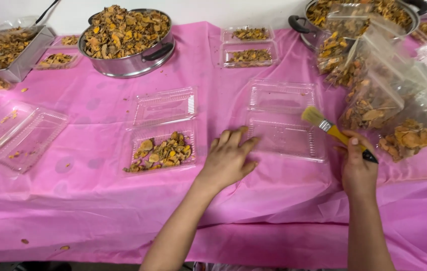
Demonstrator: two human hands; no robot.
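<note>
Table cover (pixel 98 211): pink plastic sheet over the whole work surface, creased along the near edge, dotted with orange crumbs.
Big pot (pixel 128 40): round steel pot at far left-centre, heaped with dried orange-brown slices; well apart from both hands.
Bagged slices (pixel 374 95): clear bags of the same dried pieces piled at far right, just beyond the right hand.
Filled clamshell (pixel 161 135): clear hinged box, lid thrown back away from the person, base part-filled with slices; just left of the left hand.
Empty clamshell (pixel 283 120): clear hinged box lying open between the two hands, lid on the far side, base on the near side, nothing inside; long axis running away from the person.
Left hand (pixel 228 158): palm down, fingers spread flat, holding nothing; fingertips touching the near-left corner of the empty clamshell.
Right hand (pixel 358 168): closed round the black end of the brush handle.
Brush (pixel 334 131): yellow-handled paintbrush, angled up and to the left, pale bristles over the right edge of the empty clamshell.
Key relation: empty clamshell directly ahead and between both hands; left hand on it, bristles at its right rim.
</note>
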